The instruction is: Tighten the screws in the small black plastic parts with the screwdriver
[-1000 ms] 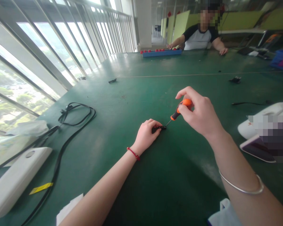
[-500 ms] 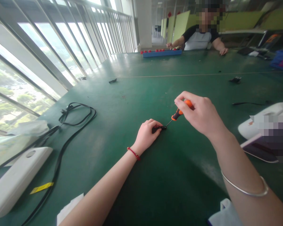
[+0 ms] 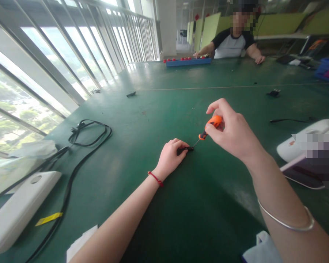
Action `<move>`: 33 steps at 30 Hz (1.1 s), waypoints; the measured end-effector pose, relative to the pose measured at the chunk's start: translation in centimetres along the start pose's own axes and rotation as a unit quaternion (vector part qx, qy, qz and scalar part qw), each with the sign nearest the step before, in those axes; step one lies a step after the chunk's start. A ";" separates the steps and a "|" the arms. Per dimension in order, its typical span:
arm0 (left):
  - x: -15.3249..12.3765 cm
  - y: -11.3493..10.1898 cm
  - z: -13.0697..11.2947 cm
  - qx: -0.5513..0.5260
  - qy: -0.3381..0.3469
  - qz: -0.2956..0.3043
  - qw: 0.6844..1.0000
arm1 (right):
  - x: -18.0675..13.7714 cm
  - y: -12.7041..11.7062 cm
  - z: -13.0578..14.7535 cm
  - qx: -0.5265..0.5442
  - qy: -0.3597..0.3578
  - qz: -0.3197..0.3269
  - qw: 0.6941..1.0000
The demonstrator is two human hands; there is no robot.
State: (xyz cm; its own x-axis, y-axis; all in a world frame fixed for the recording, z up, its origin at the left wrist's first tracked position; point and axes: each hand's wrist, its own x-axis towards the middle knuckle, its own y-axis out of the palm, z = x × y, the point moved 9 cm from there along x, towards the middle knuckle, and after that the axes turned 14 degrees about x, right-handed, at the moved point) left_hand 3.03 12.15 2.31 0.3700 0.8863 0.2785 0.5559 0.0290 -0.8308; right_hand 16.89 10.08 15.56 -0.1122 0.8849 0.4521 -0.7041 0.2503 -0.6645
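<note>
My left hand [image 3: 170,156] rests on the green table [image 3: 159,204] with its fingers curled over a small black part [image 3: 185,149], pinning it down. My right hand [image 3: 233,131] pinches the orange handle of a small screwdriver [image 3: 210,126]. The screwdriver slants down to the left and its tip meets the black part. A red string circles my left wrist and a silver bangle my right forearm.
A black cable [image 3: 79,146] loops at the left beside a white device [image 3: 19,208]. White items and a phone [image 3: 304,171] lie at the right. Small black parts [image 3: 273,92] dot the far table. Another person [image 3: 233,40] sits opposite by a blue tray [image 3: 188,61].
My right fingers have shifted around the screwdriver handle, the forefinger lifting, lowering and lifting again as the handle turns. My left hand and the black part have stayed put.
</note>
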 end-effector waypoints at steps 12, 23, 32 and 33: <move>0.0 0.0 0.0 0.000 0.000 -0.001 1.000 | 0.1 0.0 0.0 -0.005 0.007 0.000 1.000; 0.0 0.0 0.0 0.000 0.002 0.000 1.000 | 0.0 0.1 0.0 0.005 0.006 0.010 1.000; 0.0 0.0 0.0 0.000 -0.001 -0.001 1.000 | 0.0 0.2 0.1 0.011 0.007 0.014 1.000; 0.0 0.0 0.0 0.000 -0.001 0.000 1.000 | 0.0 0.3 0.0 0.009 0.012 0.021 1.000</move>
State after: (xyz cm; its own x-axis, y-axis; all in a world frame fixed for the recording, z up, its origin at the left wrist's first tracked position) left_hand 3.05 12.16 2.34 0.3680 0.8873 0.2780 0.5555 0.0300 -0.8310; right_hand 16.66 10.11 15.36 -0.1256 0.9038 0.4092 -0.7119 0.2051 -0.6716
